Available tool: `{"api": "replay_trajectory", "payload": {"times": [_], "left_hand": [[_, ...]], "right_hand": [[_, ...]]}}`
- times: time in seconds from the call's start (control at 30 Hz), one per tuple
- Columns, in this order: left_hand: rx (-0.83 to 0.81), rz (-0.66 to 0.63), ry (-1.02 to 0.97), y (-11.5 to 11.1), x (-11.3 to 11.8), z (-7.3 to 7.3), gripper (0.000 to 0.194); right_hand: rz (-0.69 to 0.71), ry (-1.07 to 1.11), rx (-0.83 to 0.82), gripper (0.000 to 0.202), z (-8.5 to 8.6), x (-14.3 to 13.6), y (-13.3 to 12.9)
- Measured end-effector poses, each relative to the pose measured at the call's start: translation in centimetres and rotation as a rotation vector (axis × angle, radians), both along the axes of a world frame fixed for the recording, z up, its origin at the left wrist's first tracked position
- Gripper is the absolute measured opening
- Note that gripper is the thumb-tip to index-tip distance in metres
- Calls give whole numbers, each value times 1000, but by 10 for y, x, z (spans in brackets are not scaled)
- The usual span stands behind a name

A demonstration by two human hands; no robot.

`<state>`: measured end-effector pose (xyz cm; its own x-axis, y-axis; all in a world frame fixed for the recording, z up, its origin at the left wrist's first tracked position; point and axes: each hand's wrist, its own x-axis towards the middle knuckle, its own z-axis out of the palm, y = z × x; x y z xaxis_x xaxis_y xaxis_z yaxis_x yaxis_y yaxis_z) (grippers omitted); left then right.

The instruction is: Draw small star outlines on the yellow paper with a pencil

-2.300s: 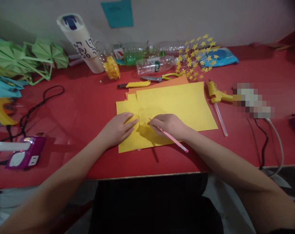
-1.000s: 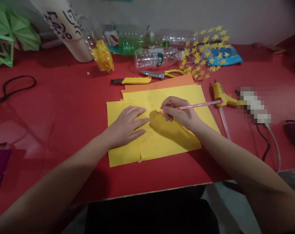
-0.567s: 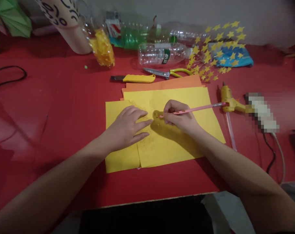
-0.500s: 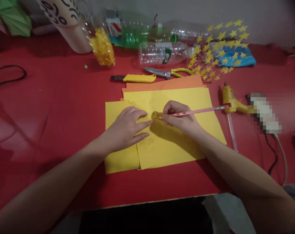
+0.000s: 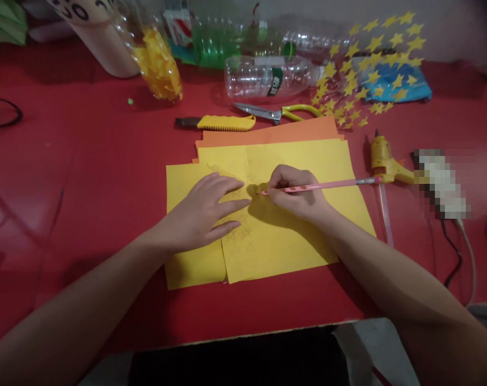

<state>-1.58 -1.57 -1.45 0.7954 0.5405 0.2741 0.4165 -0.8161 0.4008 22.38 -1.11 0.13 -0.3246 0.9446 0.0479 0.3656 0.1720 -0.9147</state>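
My right hand (image 5: 297, 190) pinches a pink pencil (image 5: 331, 185) close to its point, its eraser end slanting out to the right. The pencil's tip is at the surface of a yellow paper sheet (image 5: 299, 241). Small star outlines are drawn in pencil down the left part of this sheet. My left hand (image 5: 205, 212) lies with fingers spread over the left side of the sheet and a second yellow sheet (image 5: 187, 268) partly beneath it. Orange paper (image 5: 267, 136) sticks out behind the yellow sheets.
Behind the paper lie a yellow box cutter (image 5: 225, 123) and yellow-handled scissors (image 5: 267, 112). Plastic bottles (image 5: 251, 80) and a cluster of yellow stars (image 5: 374, 75) are farther back. At right, a glue gun (image 5: 382, 155) sits beside a blurred-out block with cords. The red table (image 5: 86, 161) ends at its front edge.
The view has shifted slightly, so the objects at the back sit higher. My right hand still holds the pencil on the paper, and more star outlines show beside my left hand.
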Motion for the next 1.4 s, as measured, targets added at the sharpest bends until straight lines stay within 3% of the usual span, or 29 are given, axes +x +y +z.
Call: {"api": "replay_trajectory", "payload": {"times": [1.4], "left_hand": [[-3, 20, 41, -1, 2, 3, 34]], "right_hand": [[58, -31, 14, 14, -3, -7, -1]]}}
